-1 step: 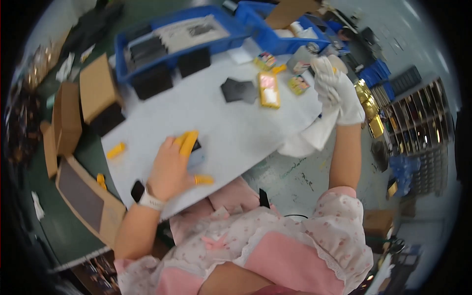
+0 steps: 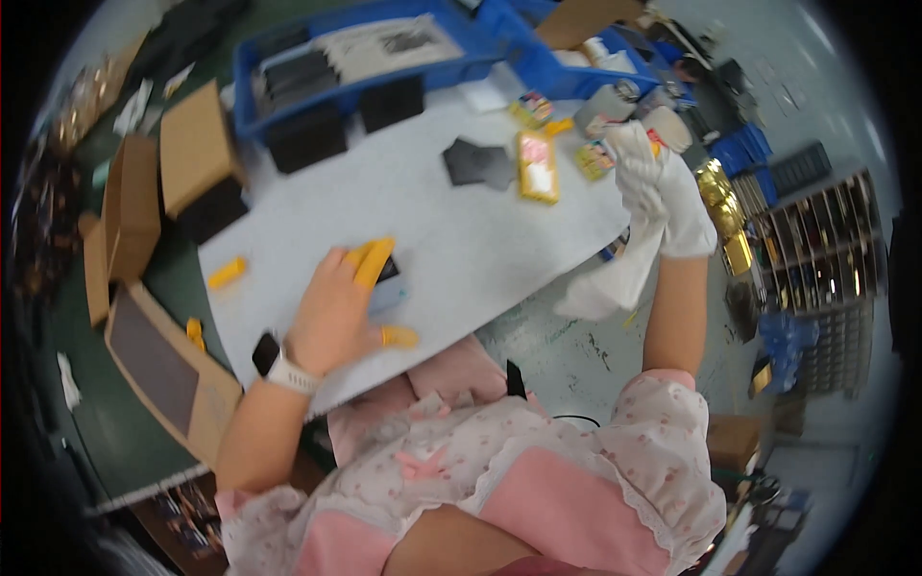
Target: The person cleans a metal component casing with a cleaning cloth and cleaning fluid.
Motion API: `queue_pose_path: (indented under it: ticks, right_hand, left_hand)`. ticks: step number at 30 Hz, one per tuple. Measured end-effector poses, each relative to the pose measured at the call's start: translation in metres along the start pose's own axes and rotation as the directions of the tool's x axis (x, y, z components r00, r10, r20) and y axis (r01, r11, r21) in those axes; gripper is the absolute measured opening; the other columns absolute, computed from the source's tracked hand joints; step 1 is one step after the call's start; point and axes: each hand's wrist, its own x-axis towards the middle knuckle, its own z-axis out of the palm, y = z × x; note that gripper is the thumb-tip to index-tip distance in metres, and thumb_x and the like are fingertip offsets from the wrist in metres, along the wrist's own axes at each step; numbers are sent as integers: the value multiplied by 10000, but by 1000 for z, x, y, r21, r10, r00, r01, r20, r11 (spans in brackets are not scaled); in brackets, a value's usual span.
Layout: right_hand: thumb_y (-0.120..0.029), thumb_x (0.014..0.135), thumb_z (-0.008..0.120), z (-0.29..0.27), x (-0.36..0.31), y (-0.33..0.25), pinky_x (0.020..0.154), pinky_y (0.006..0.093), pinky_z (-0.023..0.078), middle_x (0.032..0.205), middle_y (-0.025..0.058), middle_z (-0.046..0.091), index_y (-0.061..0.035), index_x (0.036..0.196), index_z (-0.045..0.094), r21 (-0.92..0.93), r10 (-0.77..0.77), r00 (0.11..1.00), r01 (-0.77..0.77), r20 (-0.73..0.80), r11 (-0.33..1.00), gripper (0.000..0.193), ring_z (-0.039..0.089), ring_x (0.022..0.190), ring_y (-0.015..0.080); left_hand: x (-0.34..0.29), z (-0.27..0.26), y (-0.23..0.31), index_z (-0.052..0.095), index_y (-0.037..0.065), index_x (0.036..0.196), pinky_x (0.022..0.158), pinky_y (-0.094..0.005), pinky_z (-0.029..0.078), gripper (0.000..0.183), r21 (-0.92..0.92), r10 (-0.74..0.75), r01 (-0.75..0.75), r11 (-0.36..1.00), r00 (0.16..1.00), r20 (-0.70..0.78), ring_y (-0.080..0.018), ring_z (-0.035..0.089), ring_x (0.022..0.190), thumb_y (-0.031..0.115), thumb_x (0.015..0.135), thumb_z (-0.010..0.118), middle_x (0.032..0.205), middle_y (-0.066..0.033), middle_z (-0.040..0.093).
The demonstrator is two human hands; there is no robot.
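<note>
My left hand (image 2: 336,307), with yellow finger cots on several fingertips, reaches over the white table sheet (image 2: 288,240). Its fingers are stretched out, the thumb well apart from the others. By the fingers lies a small dark piece (image 2: 389,268) beside a pale bluish, see-through piece (image 2: 389,296), both partly hidden by the hand. My right hand (image 2: 684,206) wears a white glove and is closed on a white cloth (image 2: 615,283), which hangs down past the table edge. A whitish round container (image 2: 667,130) is just beyond the glove; whether I touch it is hidden.
Blue bins (image 2: 245,115) stand along the back. A yellow box (image 2: 538,168), dark flat pieces (image 2: 471,163) and a greyish bottle (image 2: 610,106) are at the right. Open cardboard boxes (image 2: 197,144) line the left, near a small yellow piece (image 2: 228,273).
The view has shifted slightly. The right glove and cloth have dropped a little, showing more of the round container. The left hand keeps nearly the same pose over the small dark piece.
</note>
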Motion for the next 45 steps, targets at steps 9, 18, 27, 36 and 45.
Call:
queue_pose_path:
  ticks: [9, 18, 27, 36, 45]
  right_hand:
    - [-93, 873, 516, 110, -18, 82, 631, 242, 445, 793, 21, 589, -139, 1185, 603, -675, 297, 931, -81, 211, 733, 327, 527, 669, 95]
    - [-165, 889, 581, 125, -17, 86, 593, 198, 413, 767, -44, 515, -82, 1073, 655, -538, 263, 940, -110, 216, 836, 215, 449, 675, 58]
    - [-170, 928, 512, 141, -15, 90, 548, 191, 400, 797, -22, 588, -110, 1158, 623, -366, 350, 934, -303, 69, 880, 263, 476, 608, 52]
    - [-110, 917, 522, 191, 7, 99, 459, 178, 365, 757, -16, 566, -88, 1218, 580, 40, 206, 960, -203, -188, 978, 308, 452, 514, 31]
    - [-128, 692, 696, 139, -2, 99, 531, 326, 462, 710, 83, 582, -76, 1003, 609, -670, -224, 727, 686, 649, 284, 328, 575, 579, 252]
  left_hand:
    - [2, 3, -14, 431, 43, 1290, 935, -365, 360, 856, -340, 34, 6, 940, 993, 113, -307, 436, 1017, 235, 560, 833, 1094, -139, 523]
    - [-4, -8, -13, 543, -3, 1148, 894, -351, 343, 669, -166, 5, 57, 984, 937, 348, -301, 439, 963, 192, 568, 814, 1020, -144, 503]
    - [0, 3, -6, 559, 54, 1144, 860, -335, 422, 605, -242, 41, -39, 969, 999, 2, -298, 457, 983, 192, 595, 771, 1041, -139, 490]
    - [1, 20, -4, 554, -9, 1136, 874, -333, 413, 607, -177, -32, 18, 984, 996, -78, -297, 462, 962, 284, 647, 760, 1048, -147, 524]
    - [1, 21, -3, 573, 13, 1121, 870, -337, 407, 575, -238, -90, 71, 969, 993, -70, -292, 453, 954, 282, 651, 766, 1002, -133, 518]
